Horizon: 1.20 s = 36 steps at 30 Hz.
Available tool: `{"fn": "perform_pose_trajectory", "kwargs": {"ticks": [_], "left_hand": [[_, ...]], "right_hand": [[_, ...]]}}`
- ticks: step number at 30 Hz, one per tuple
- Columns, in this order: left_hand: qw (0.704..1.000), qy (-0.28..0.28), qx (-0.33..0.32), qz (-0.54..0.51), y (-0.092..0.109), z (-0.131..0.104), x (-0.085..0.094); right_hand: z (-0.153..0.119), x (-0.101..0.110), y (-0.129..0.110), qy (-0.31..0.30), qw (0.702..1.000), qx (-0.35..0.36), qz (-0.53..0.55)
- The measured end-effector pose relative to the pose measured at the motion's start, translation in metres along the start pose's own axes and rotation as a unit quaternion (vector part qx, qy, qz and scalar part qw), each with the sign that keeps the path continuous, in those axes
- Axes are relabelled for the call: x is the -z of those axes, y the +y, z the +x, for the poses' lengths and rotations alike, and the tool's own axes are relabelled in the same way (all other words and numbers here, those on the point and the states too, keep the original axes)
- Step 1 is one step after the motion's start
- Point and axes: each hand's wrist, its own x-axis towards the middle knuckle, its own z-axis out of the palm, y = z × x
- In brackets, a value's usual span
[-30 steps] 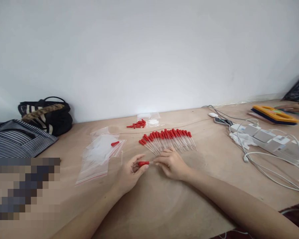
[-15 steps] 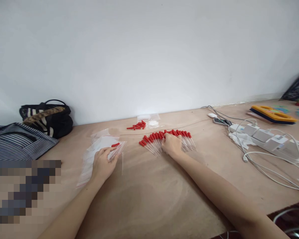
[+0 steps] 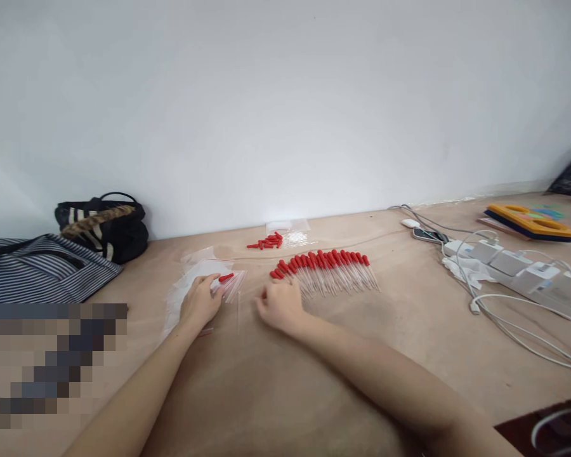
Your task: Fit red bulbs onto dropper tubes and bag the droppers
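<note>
My left hand (image 3: 202, 301) rests on a loose stack of clear plastic bags (image 3: 183, 289), thumb and forefinger apart. Just past its fingertips, a single red rubber bulb (image 3: 226, 278) lies beside a small fan of thin clear tubes (image 3: 235, 285). My right hand (image 3: 280, 304) is low over the table at the left end of a row of droppers (image 3: 330, 270), thin clear stems with red bulbs. Its fingers are curled, partly hidden and a little blurred; whether they hold anything does not show. One loose thin tube (image 3: 238, 314) lies between the hands.
A pile of red bulbs (image 3: 269, 241) lies near the wall beside a clear plastic bag (image 3: 295, 233). On the right are a power strip with chargers (image 3: 514, 263), white cables (image 3: 504, 336) and a yellow tray (image 3: 528, 219). A black bag (image 3: 118, 231) and striped bag (image 3: 47, 270) stand left.
My right hand has moved left from the middle of the dropper row to its left end, uncovering the row. My left hand has loosened its fingers on the stack. The view has shifted slightly.
</note>
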Motion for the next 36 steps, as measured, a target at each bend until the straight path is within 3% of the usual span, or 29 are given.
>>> {"fn": "perform_pose_trajectory", "kwargs": {"ticks": [5, 10, 16, 19, 21, 22, 24, 28, 31, 36], "left_hand": [[1.0, 0.0, -0.007, 0.021, 0.003, 0.017, -0.005], [1.0, 0.002, -0.017, 0.014, 0.001, 0.024, -0.013], [0.998, 0.053, -0.021, -0.037, 0.006, 0.021, -0.01], [0.993, 0.074, -0.036, -0.083, 0.019, 0.009, -0.004], [0.987, 0.073, -0.05, -0.133, 0.031, -0.006, -0.004], [0.973, 0.065, -0.062, -0.212, 0.038, -0.016, -0.005], [0.938, 0.027, -0.085, -0.336, 0.053, -0.035, -0.009], [0.901, -0.094, -0.118, -0.407, 0.078, -0.063, -0.021], [0.891, -0.114, -0.13, -0.419, 0.085, -0.068, -0.028], [0.888, -0.123, -0.124, -0.425, 0.085, -0.067, -0.029]], "right_hand": [[0.009, -0.014, -0.045, -0.068, 0.997, -0.026, 0.013], [0.016, -0.013, -0.049, -0.104, 0.992, -0.065, 0.003], [0.014, -0.009, -0.048, -0.112, 0.991, -0.06, -0.035], [0.005, 0.002, -0.031, -0.088, 0.995, -0.036, -0.035], [-0.005, 0.011, -0.009, -0.038, 0.999, 0.005, -0.019], [-0.011, 0.014, 0.005, -0.019, 0.999, 0.027, 0.005], [-0.023, 0.02, 0.036, 0.01, 0.994, 0.087, 0.066], [-0.046, 0.023, 0.087, 0.097, 0.975, 0.167, 0.106], [-0.058, 0.022, 0.099, 0.138, 0.966, 0.17, 0.135], [-0.067, 0.02, 0.09, 0.121, 0.963, 0.175, 0.164]]}}
